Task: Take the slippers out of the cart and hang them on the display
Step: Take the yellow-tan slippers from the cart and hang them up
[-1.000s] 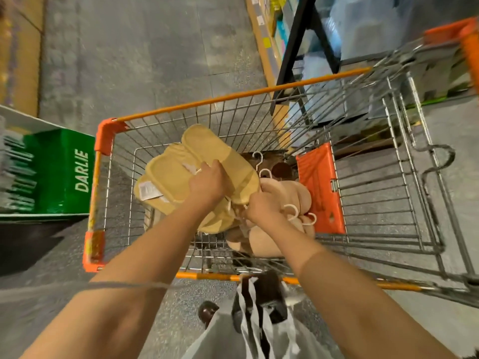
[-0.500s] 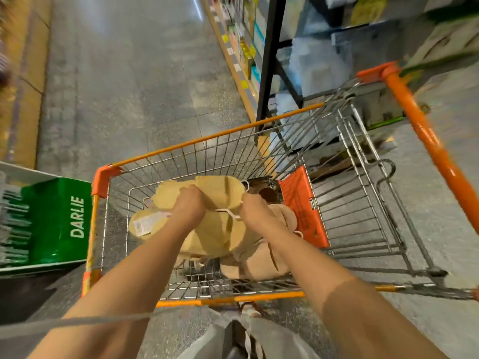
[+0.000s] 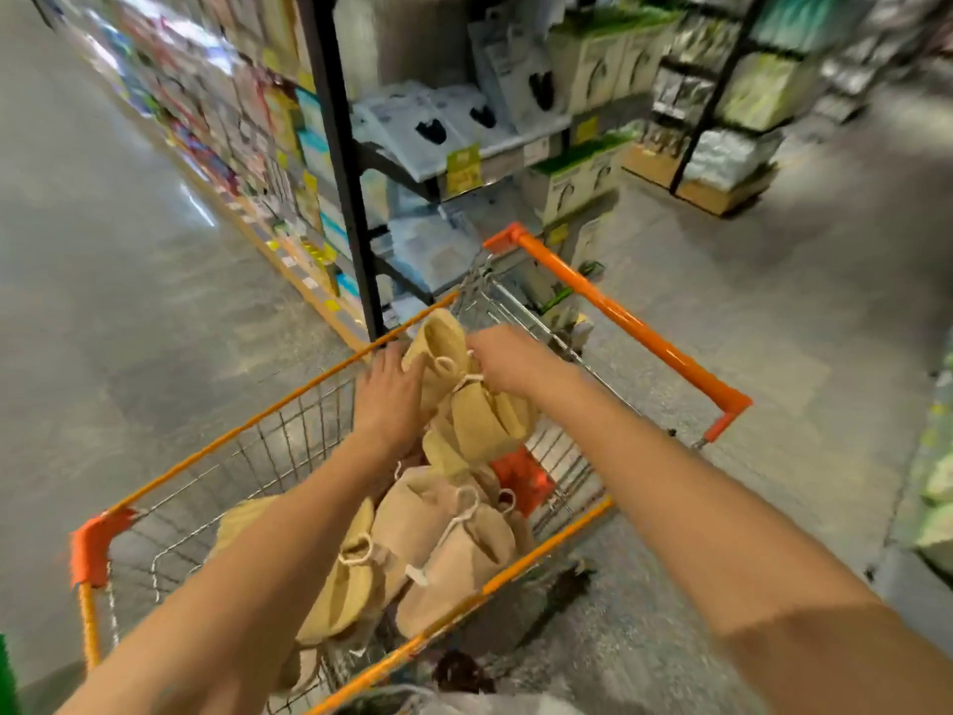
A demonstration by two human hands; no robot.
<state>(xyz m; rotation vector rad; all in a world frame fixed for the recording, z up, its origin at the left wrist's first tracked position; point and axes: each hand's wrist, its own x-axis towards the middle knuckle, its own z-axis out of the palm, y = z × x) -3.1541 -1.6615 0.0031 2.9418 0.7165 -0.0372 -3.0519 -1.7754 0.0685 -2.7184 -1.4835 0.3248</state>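
A pair of yellow slippers on a white hanger is lifted above the wire cart. My right hand grips the hanger hook at the top of the pair. My left hand presses against the pair's left side with fingers spread. Inside the cart lie more slippers: a beige pair and another yellow pair, each with a white hanger. My forearms hide part of them.
The cart's orange handle sticks out at the right. A black shelf post and shelves of packaged goods stand just beyond the cart. Grey floor aisle stretches away at the left.
Both hands have raised the yellow pair up and out of the cart basket. The camera has tilted up and to the right, bringing the shelves into view.
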